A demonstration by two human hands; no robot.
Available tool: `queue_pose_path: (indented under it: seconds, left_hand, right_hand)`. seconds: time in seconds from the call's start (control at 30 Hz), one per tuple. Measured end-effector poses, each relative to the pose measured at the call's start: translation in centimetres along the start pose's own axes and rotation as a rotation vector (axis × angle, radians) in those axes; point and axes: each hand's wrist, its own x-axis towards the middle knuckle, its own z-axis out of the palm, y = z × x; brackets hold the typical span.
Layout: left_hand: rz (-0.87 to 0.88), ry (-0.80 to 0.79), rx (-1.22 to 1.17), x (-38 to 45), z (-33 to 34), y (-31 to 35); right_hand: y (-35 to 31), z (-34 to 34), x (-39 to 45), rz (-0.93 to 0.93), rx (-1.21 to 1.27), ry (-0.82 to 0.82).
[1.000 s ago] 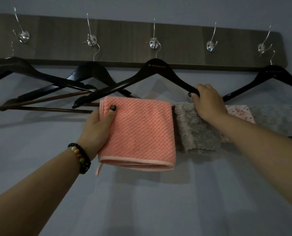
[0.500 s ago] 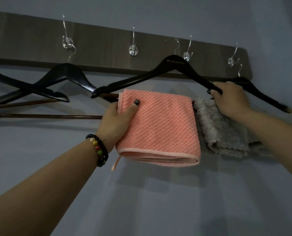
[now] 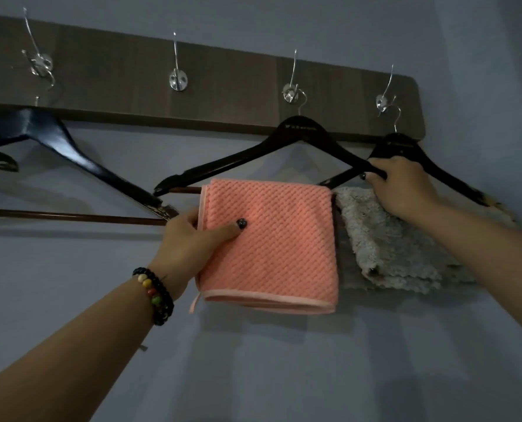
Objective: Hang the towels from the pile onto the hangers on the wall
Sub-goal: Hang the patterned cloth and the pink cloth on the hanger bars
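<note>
Waffle-textured cloth towel (image 3: 272, 239); glossy hanger (image 3: 247, 156); shiny metal hooks (image 3: 179, 80).

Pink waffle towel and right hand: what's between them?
Head view: the folded grey fluffy towel hangs between the pink waffle-textured towel and the right hand, which grips a black wooden hanger.

A long dark board (image 3: 223, 83) is fixed on the wall (image 3: 284, 360). Shiny hooks (image 3: 179, 79) stick out of it in a row. Black hangers (image 3: 296, 138) hang from some hooks. One hook has no hanger. A pink towel (image 3: 272, 245) hangs over one hanger's bar, and a grey towel (image 3: 384, 239) hangs just beside it.
</note>
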Motion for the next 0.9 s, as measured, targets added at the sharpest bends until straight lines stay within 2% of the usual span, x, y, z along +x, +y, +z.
queue_pose_path:
  seconds: [0.17, 0.23, 0.33, 0.4, 0.43, 0.47, 0.53, 0.57, 0.6, 0.73, 0.9]
  left_hand:
    - [-0.078, 0.052, 0.002, -1.3, -0.4, -2.0]
    - [-0.086, 0.035, -0.017, -1.6, -0.5, -2.3]
    - [-0.08, -0.049, -0.091, -2.2, 0.0, -2.3]
    - [-0.067, -0.1, -0.107, -2.7, 0.3, -2.4]
    - [-0.068, -0.122, -0.105, -3.0, 0.6, -2.5]
    - [-0.081, -0.139, -0.105, -3.2, 0.8, -2.7]
    - [-0.122, -0.161, -0.113, -3.7, 1.3, -3.1]
    - [-0.135, -0.164, -0.116, -4.0, 1.6, -3.2]
    - [-0.135, -0.161, -0.117, -4.2, 1.9, -3.3]
    - [-0.078, -0.107, -0.027, -4.7, 2.5, -3.6]
    - [-0.079, -0.038, 0.032, -5.8, 2.9, -4.5]
  right_hand:
    - [0.3, 1.9, -0.9, -0.015, 0.135, -0.035]
    - [0.6, 2.4, -1.3, 0.012, 0.103, -0.009]
    - [-0.7, 2.1, -3.6, 0.087, 0.035, 0.196]
    - [-3.3, 1.5, -6.4, 0.048, 0.191, 0.329]
    - [-4.7, 1.2, -7.9, 0.069, 0.315, 0.325]
    - [-6.2, 0.8, -9.2, 0.136, 0.444, 0.249]
    - [-8.4, 0.8, -10.8, 0.355, 0.706, -0.037]
    - [-8.8, 1.3, -11.4, 0.443, 0.791, -0.167]
    - [-9.0, 1.9, -11.9, 0.484, 0.825, -0.23]
    - [-8.1, 3.5, -13.3, 0.565, 0.862, -0.093]
    - [-6.6, 3.8, -15.2, 0.54, 0.808, -0.123]
